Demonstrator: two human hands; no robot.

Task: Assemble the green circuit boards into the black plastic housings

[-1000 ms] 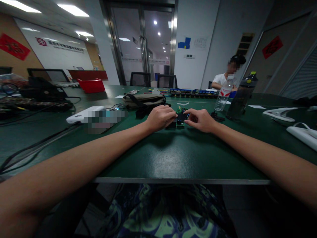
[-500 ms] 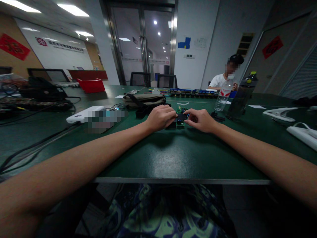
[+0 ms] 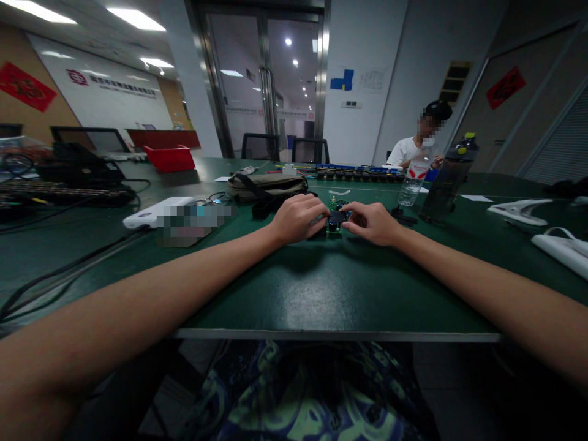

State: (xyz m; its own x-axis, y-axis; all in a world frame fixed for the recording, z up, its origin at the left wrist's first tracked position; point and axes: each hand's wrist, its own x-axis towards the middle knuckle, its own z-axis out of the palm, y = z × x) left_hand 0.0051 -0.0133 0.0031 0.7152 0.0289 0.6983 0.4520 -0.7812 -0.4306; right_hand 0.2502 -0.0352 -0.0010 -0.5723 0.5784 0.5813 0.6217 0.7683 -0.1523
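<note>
The small circuit board [image 3: 337,222] is lying flat on the green table [image 3: 321,294], squarely between both hands. The left hand [image 3: 298,217] is curling over its left end, grip hidden. The right hand [image 3: 374,222] is pinching its right end, equally near.

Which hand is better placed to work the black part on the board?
Probably the right hand: its fingertips pinch the black part, while the left hand holds the green board.

A long green table [image 3: 294,294] is lit by ceiling panels [image 3: 135,18]; glass doors [image 3: 264,86] and black chairs [image 3: 260,147] are seen behind, beside white walls [image 3: 358,131].
</note>
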